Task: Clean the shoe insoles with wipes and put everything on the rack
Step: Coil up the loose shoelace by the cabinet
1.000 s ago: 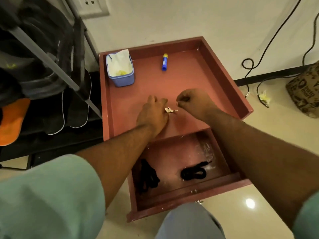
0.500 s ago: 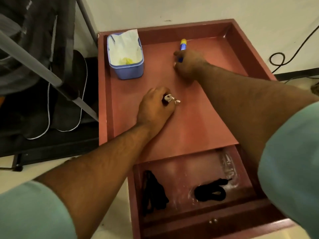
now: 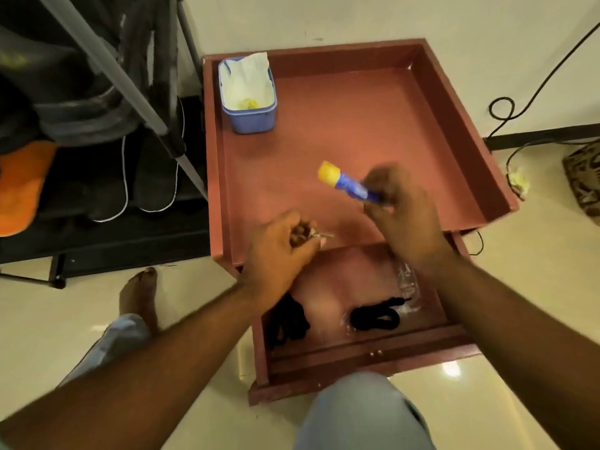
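Observation:
My right hand (image 3: 401, 212) grips a blue tube with a yellow cap (image 3: 345, 183), held tilted above the red table top (image 3: 341, 131), cap pointing up-left. My left hand (image 3: 279, 248) is curled round small crumpled scraps (image 3: 319, 236) at the table's front edge. A blue tub of white wipes (image 3: 248, 95) stands at the back left corner of the table. The shoe rack (image 3: 97, 131) on the left holds dark shoes, two dark insoles with white edges (image 3: 136, 186) and an orange insole (image 3: 22, 186).
Below the table top an open drawer (image 3: 367, 355) holds two bundles of black laces (image 3: 373, 316) and clear plastic. Black cables (image 3: 506, 105) run along the wall on the right, beside a patterned bag (image 3: 584, 186). My bare foot (image 3: 139, 293) rests on the tiled floor.
My right hand picked up the blue tube from the back of the table and carried it toward me. My left hand lifted its scraps and drew back to the front edge.

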Motion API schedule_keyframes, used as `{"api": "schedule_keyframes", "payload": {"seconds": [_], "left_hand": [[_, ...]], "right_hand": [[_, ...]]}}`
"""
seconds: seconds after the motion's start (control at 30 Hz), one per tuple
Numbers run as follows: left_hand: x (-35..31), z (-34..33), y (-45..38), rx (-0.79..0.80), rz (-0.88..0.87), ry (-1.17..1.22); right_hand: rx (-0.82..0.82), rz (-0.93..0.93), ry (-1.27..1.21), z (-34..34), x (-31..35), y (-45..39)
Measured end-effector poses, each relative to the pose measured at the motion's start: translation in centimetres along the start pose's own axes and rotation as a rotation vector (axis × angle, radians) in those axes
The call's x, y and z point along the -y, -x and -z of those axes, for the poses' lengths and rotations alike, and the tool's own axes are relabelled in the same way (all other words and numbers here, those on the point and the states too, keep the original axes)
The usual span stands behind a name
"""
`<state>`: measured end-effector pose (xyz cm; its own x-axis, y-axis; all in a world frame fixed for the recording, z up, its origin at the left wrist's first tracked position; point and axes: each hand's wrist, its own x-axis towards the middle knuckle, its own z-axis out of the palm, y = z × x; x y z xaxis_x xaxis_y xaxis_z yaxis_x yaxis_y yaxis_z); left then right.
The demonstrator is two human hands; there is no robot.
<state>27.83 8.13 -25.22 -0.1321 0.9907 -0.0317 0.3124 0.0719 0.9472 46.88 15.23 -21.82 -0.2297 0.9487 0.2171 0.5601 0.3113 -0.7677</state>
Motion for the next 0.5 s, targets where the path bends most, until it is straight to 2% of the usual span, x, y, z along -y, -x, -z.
{"api": "schedule_keyframes", "payload": {"seconds": [0.07,0.13,0.27,0.37,0.5], "left_hand": [[0.8,-0.2,3.6,0.055,0.006,-0.098],[1.8,-1.1,5.8,0.115,0.054,-0.188],[4.5,-3.3,5.5,0.187,0.206,-0.320],[6.3,-4.6,3.4,0.224,0.266,-0.474],[8.0,-6.2,0.9,0.301,0.233,-0.659]], "right_hand": [[0.126,-0.028,0.005,1.4,-0.2,5.0],[0.271,-0.083,0.118,2.0,-1.2,8.2],[0.494,-0.267,0.332,0.6,-5.8,8.6],[0.561,-0.315,0.459,-1.7,-9.3,7.5],[0.611,-0.370,0.495,-4.2,-12.2,5.9]]}}
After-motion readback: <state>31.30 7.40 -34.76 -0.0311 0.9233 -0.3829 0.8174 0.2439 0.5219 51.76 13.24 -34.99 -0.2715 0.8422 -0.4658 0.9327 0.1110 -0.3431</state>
